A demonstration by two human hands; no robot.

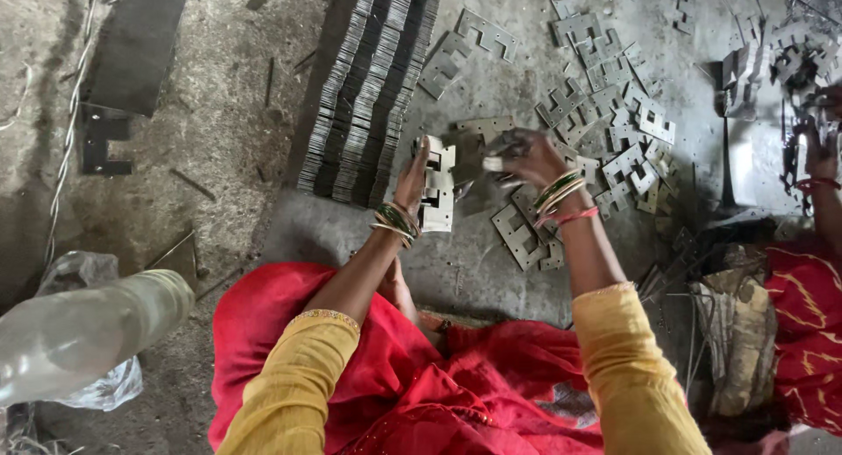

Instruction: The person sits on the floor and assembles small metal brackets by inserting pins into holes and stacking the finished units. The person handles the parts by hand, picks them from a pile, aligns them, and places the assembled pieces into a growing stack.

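Bare metal sheet (456,262) open just in front of the knees, stacked rows of plates (368,95) blocking the left hand (410,181) on its outer side, loose stamped pieces (614,113) crowding beyond the right hand (526,157), another person's arm (824,192) at far right.

Both arms, in yellow sleeves that end above the elbow, reach forward from a seated body. The left hand (412,179) stands edge-up, palm facing right, fingers curled around what it grips, green and gold bangles stacked at the wrist. The right hand (526,157) is turned palm-down, fingers pinched together and blurred, with green, gold and red bangles on its wrist. The forearms angle inward, the hands near each other but apart.
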